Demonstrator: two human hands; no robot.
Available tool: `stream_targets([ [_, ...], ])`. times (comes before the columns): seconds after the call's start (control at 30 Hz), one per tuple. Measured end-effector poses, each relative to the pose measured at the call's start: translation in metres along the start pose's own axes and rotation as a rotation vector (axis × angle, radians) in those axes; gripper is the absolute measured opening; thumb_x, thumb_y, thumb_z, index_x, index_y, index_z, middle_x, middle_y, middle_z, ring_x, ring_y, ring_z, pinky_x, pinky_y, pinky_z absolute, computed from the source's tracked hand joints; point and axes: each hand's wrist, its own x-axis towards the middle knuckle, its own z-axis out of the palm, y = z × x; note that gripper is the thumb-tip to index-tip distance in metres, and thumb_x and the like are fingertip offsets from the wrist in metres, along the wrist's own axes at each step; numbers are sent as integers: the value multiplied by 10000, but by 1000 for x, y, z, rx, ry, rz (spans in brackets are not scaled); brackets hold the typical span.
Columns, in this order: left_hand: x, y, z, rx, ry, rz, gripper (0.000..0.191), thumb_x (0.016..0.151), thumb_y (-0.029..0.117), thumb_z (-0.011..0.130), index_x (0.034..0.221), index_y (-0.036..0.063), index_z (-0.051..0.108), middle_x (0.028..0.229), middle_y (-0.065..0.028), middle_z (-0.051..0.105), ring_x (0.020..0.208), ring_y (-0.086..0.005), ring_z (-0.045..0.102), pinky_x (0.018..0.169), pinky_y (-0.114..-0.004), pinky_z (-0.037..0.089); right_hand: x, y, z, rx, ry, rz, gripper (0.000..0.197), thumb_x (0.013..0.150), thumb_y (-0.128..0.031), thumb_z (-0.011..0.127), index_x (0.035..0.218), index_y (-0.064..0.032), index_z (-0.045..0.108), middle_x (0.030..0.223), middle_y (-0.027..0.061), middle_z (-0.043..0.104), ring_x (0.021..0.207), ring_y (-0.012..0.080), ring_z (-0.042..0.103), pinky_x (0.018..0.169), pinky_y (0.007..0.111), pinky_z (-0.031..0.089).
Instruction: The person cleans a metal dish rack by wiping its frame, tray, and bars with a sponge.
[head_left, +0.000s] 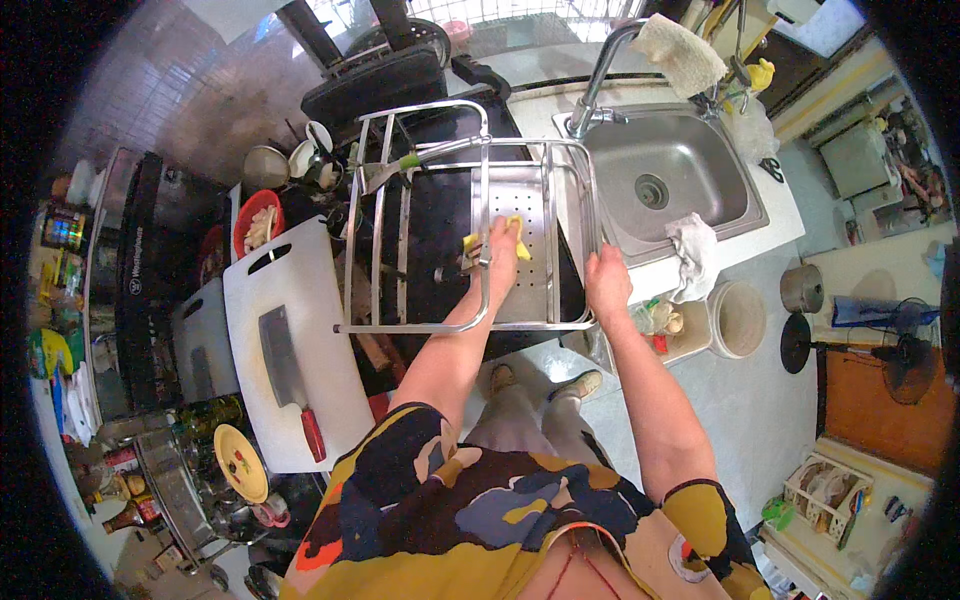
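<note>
A tubular metal rack (551, 232) stands over the black counter surface in front of me. Inside its frame, my left hand (501, 251) holds a yellow cloth (519, 238) against a perforated metal plate (525, 281). My right hand (607, 277) grips the frame's right side beside the sink. A metal utensil with a green and metal handle (409, 161) lies across the upper bars.
A stainless steel sink (675, 165) with a faucet (596, 82) lies to the right, a white cloth (694, 255) over its near edge. On the left, a cleaver (285, 360) rests on a white cutting board (244, 300), near a red bowl (279, 206).
</note>
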Motion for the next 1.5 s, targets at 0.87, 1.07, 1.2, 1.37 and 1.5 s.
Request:
stream_targets([
  [0.87,-14,-14,10,-50,-169,223,320,780,98,498,1044,211,640,1010,-59,510,873,-269,502,765,-376,458,3,1,1,0,24,1,251,858,-246,466,977,-33,521,971,191,558,837,386,575,704,501,444],
  [1.07,11,-9,4,2,-109,142,351,759,78,496,1065,187,630,931,-61,497,868,-271,491,740,-417,444,4,1,2,6,37,-18,246,856,-241,469,963,-29,530,954,195,562,832,387,577,707,500,444],
  [1.2,9,-12,7,-29,-66,155,357,759,69,493,1068,188,628,932,-61,496,869,-270,493,736,-411,446,4,-1,3,6,42,-10,245,854,-244,472,959,-31,532,946,194,562,832,387,577,710,502,442],
  [1.37,-2,-15,8,-90,-170,258,367,765,79,483,1074,217,625,961,-66,487,886,-267,485,767,-401,427,7,7,5,-10,37,-1,248,851,-249,466,953,-34,536,937,187,564,846,389,569,725,509,433],
  [1.5,3,-23,17,-52,-63,205,369,754,68,483,1066,207,623,965,-69,485,867,-277,471,769,-401,422,3,-2,2,18,37,-24,246,849,-243,462,959,-34,530,930,190,566,849,388,568,727,511,430],
])
